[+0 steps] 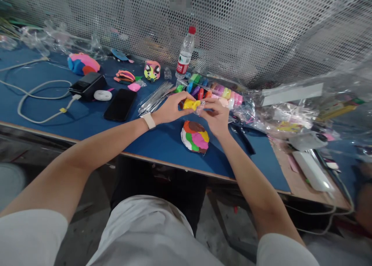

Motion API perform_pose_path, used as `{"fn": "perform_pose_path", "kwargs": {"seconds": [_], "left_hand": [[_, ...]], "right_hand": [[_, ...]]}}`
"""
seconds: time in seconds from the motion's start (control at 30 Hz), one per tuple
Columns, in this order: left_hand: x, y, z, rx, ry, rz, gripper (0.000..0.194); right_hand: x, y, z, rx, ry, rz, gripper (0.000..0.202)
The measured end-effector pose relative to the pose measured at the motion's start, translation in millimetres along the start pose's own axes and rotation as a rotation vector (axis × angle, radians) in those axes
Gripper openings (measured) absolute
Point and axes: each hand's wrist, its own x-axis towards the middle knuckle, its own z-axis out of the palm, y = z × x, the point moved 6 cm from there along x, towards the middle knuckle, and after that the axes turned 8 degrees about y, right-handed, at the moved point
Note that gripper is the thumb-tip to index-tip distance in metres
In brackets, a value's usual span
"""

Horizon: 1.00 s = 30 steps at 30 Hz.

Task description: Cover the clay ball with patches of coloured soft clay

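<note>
Between both hands, above the blue table, is a lump of yellow modelling clay (190, 104) with a clear plastic wrapper (200, 108) at its right end. My left hand (171, 107) pinches the yellow clay between thumb and fingers. On the other side, my right hand (214, 114) grips the wrapper with its fingertips. Just below the hands lies a rounded piece covered in patches of coloured clay (195, 137), with orange, brown, yellow, pink, green and white areas. Behind the hands sit several packs of coloured clay (223, 91).
A water bottle (185, 54) stands by the perforated metal panel (226, 33). To the left lie thin wires (155, 98), a black phone (120, 105), a dark charger box (88, 86) and a white cable (43, 120). Clay figures (152, 71) stand behind; crumpled plastic (255, 111) lies right.
</note>
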Motion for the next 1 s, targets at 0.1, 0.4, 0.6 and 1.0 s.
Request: {"fn": "perform_pose_path", "kwargs": {"seconds": [0.1,0.4,0.6,1.0], "left_hand": [[0.0,2.4,-0.4,-0.002,0.008,0.002,0.052],[1.6,-1.0,0.1,0.023,0.02,-0.094,0.047],[2.9,-1.4,-5.3,0.008,0.037,-0.116,0.046],[1.2,2.2,-5.2,0.012,0.002,-0.087,0.029]], "right_hand": [[-0.6,4.8,4.0,0.071,-0.003,0.062,0.037],[2.0,0.2,2.7,-0.004,0.012,0.05,0.03],[-0.3,-14.7,3.7,-0.117,-0.066,-0.026,0.042],[-2.2,-12.5,5.3,-0.077,-0.079,0.004,0.049]]}}
